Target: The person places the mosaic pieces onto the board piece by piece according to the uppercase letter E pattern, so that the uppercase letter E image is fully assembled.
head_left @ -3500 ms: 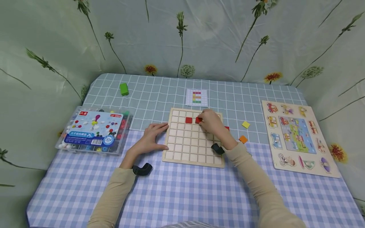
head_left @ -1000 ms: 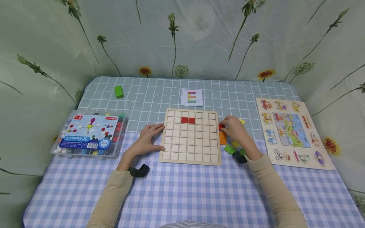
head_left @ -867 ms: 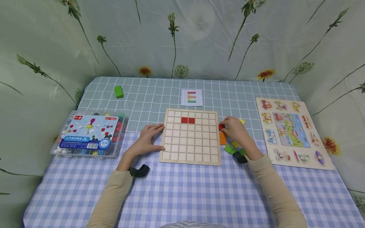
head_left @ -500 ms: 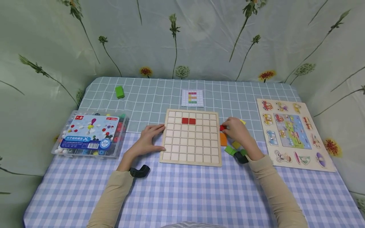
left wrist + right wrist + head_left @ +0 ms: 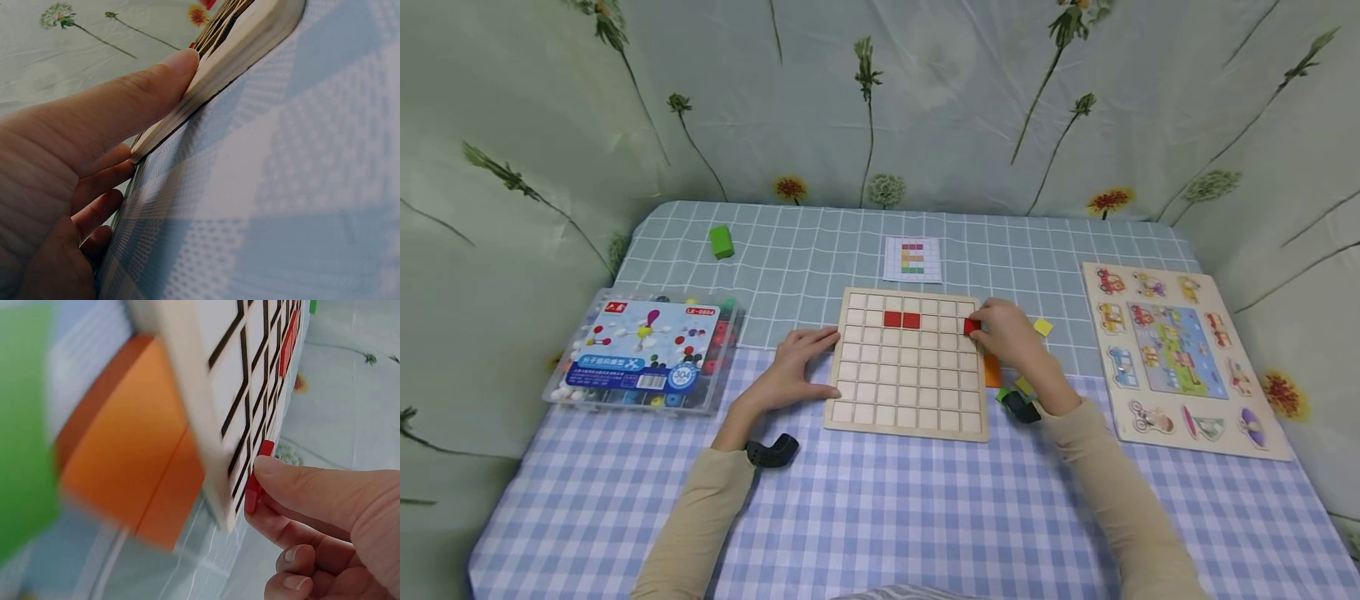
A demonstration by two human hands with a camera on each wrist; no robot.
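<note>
Since 0.5 s ago the right hand point(image 5: 1011, 337) has brought 1 red tile point(image 5: 971, 327) from just beside the board point(image 5: 907, 373) to its rightmost column, level with the row where 2 placed tiles point(image 5: 892, 319) sit side by side. Its thumb and index finger pinch the tile, the gap closed down to the tile itself, and the other fingers curl beneath; the tile is tilted in the right wrist view, and whether it touches the board I cannot tell. The left hand point(image 5: 784, 375) has stayed at the left edge, fingers loosely extended, thumb well apart, touching the board but gripping nothing. An orange piece point(image 5: 992, 372) lies by the right edge. For the work, I judge this a carry in progress, not yet a placement: 2 red on the board plus 1 in hand equals the 3 red squares atop the card point(image 5: 912, 261).
</note>
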